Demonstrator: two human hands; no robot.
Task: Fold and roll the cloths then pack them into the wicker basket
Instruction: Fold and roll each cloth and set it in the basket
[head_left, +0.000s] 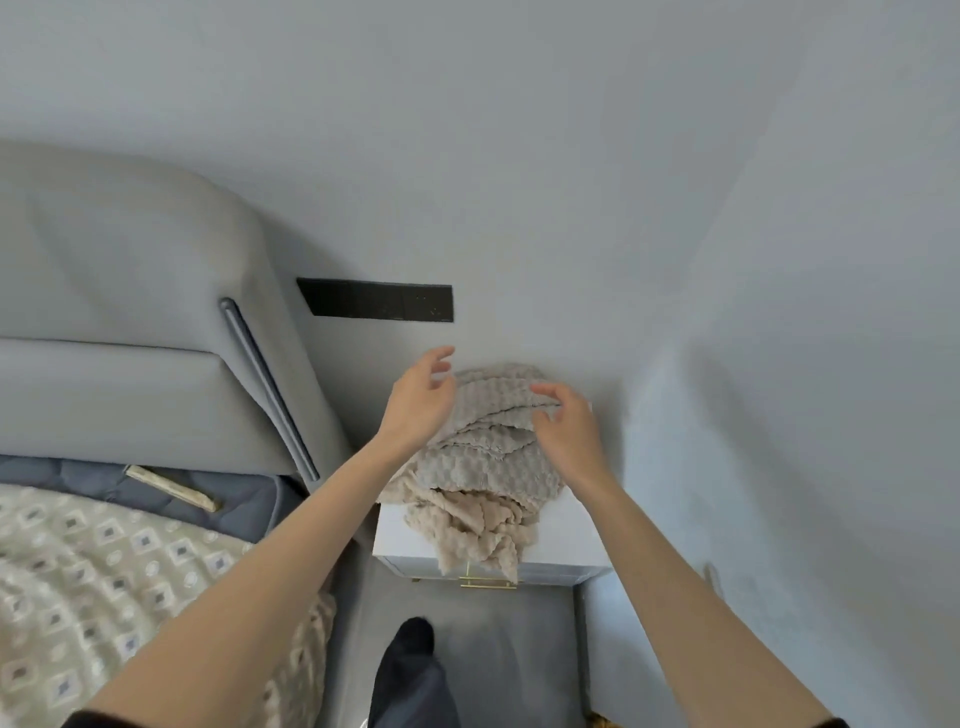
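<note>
You're at the pickup step: left hand (415, 400) and right hand (569, 423) hover, fingers (439, 356) released, holding nothing. The cloths (483, 467) lie heaped on the counter (563, 538), just beneath your fingertips. Next, grip one cloth and lift it clear.

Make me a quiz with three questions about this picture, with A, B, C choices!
1. Where are the cloths?
A. on a chair
B. on the white nightstand
C. in a sink

2. What colour is the wall panel?
A. black
B. red
C. yellow

3. How are the left hand and right hand?
A. both tight fists
B. both open, fingers loose
C. both holding cups

Answers:
1 B: the pile sits on top of the nightstand, with one cloth hanging over its front edge.
2 A: the panel is a black strip on the pale wall.
3 B: the fingers of both hands are loosely spread by the pile and grip nothing.
</note>
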